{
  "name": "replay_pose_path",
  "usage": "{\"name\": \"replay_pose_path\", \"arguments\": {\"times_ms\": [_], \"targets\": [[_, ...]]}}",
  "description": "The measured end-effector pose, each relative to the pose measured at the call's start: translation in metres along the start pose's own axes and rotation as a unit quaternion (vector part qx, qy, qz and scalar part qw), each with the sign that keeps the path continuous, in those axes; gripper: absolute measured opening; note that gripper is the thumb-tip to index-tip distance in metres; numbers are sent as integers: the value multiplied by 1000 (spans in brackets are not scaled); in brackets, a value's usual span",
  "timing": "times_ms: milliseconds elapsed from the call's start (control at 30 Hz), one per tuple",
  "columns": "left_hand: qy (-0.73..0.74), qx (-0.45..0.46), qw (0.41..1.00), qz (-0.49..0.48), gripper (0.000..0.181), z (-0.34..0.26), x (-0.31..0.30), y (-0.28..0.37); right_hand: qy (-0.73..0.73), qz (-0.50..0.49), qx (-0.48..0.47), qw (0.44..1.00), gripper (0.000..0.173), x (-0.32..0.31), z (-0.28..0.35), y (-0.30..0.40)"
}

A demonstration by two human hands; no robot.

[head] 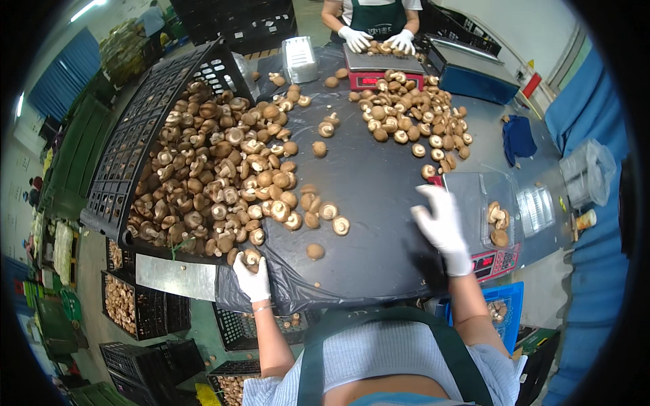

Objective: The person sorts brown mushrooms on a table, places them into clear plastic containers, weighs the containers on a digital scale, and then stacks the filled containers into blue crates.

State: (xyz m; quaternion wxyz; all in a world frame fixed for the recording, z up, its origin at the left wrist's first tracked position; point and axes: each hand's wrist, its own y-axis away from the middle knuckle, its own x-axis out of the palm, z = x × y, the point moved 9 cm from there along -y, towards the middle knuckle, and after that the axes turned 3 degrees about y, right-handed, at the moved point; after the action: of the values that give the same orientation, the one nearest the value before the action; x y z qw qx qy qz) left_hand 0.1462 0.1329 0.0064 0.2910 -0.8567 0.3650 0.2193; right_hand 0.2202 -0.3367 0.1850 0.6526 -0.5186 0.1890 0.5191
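Note:
My left hand (252, 279), in a white glove, grips a brown shiitake mushroom (251, 257) at the near edge of a large mushroom pile (218, 157). The pile spills from a tipped black plastic crate (137, 137). My right hand (441, 223), also gloved and slightly blurred, hovers with thumb and fingers apart and nothing between them. Just right of it, a clear plastic punnet (483, 203) with its lid open rests on a red digital scale (497, 264). A few mushrooms (498, 223) lie in the punnet. Loose mushrooms (341, 226) are scattered between my hands.
Opposite, a co-worker's gloved hands (378, 41) touch mushrooms on another red scale (384, 63). A second mushroom heap (406, 111) lies before it. Stacked clear trays (299, 58), a navy cloth (519, 138) and a blue-sided box (477, 76) stand around the table (365, 172). A blue crate (508, 304) sits below right.

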Motion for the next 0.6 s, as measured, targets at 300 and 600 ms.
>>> {"name": "replay_pose_path", "arguments": {"times_ms": [300,600], "targets": [[144,81,964,210,62,-92,29,28,38,168,-66,983,86,241,97,8],[79,189,879,430,62,-126,100,58,-82,220,53,971,54,214,39,31]]}}
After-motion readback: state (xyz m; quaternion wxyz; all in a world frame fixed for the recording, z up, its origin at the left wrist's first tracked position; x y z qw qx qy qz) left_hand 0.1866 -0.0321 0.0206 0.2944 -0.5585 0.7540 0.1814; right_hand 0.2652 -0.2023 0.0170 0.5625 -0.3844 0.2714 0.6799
